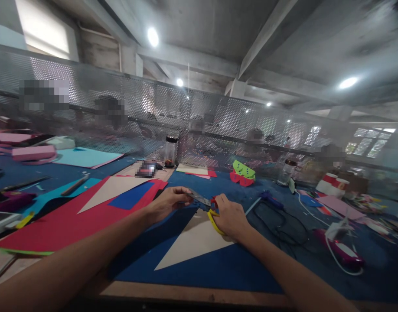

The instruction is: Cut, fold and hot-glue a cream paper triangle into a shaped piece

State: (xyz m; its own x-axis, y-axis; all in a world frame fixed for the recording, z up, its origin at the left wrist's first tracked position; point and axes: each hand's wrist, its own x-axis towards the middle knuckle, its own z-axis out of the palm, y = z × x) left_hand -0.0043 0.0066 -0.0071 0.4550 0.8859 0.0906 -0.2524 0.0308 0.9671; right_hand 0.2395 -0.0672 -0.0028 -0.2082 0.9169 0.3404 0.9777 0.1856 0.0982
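Observation:
My right hand (pixel 229 216) is closed around the yellow-and-red handles of a pair of scissors (pixel 214 220). Their metal blades point left, toward my left hand (pixel 169 203). That hand is pinched at the blade tips; whatever lies between its fingertips is too small to make out. Beneath both hands lies a cream triangular sheet (pixel 189 245) on a dark blue surface, its upper part overlapped by my right hand and the scissors. To the left, a red sheet (pixel 56 225) carries another cream triangle (pixel 109 190) and a blue piece (pixel 130 196).
A mesh divider (pixel 218 117) runs along the back, with people behind it. Near it stand glass jars (pixel 170 151) and red-and-green paper glasses (pixel 243 173). At right are a blue glue gun (pixel 272 199), tangled black cable and a purple tool (pixel 342 251) with white cord.

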